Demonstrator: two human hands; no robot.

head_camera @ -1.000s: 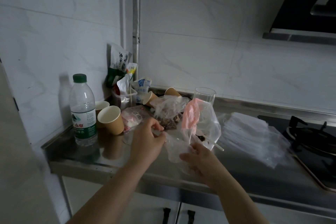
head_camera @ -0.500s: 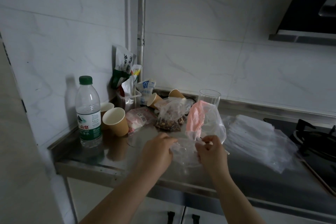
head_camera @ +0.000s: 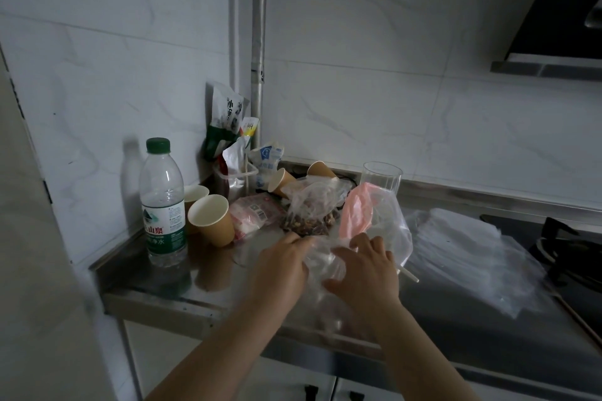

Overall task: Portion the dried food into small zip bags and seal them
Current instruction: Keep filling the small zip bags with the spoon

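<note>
**Two hands on one small bag at the front of the surface**

The steel surface [head_camera: 169,283] carries everything. Largest is the one stack of clear zip bags [head_camera: 469,257] lying flat at the right, beside the hob [head_camera: 566,247]. One water bottle [head_camera: 163,205] stands upright at the left. One large clear bag with a pink patch [head_camera: 374,221] stands behind the hands, and one open bag of dried food [head_camera: 309,215] sits just left of it. One glass [head_camera: 381,177] stands behind them. Four paper cups show: two upright by the bottle [head_camera: 211,218], two tipped over near the back [head_camera: 283,181]. The small bag [head_camera: 325,267] lies between the hands: the left hand [head_camera: 280,273] pinches its left edge, and the right hand [head_camera: 365,273] rests on it with fingers spread and fairly straight.
</note>
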